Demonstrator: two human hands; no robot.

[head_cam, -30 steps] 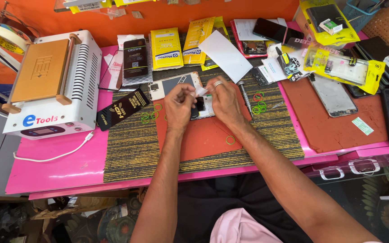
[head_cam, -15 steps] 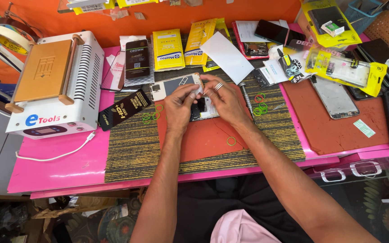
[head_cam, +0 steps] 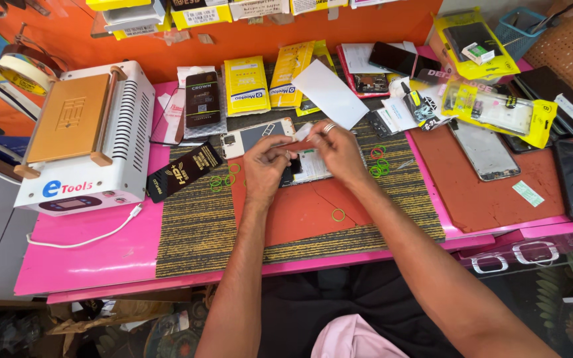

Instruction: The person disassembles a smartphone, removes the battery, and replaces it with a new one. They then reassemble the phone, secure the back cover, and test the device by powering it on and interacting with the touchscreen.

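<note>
Phone (head_cam: 306,166) lies gripped under both hands, uncased.

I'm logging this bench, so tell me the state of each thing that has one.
Left hand: pinching a small part over the phone.
Right hand: fingers on the same part.
Opened phone: flat, partly covered by the hands.
White machine: cable plugged in.
Green rubber bands: loose on the mat.

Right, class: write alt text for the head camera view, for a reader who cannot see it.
Two bare hands, left hand and right hand, meet over an opened phone on a striped mat on a pink workbench. A white heating machine stands at left; yellow packets and other phones lie behind.
</note>
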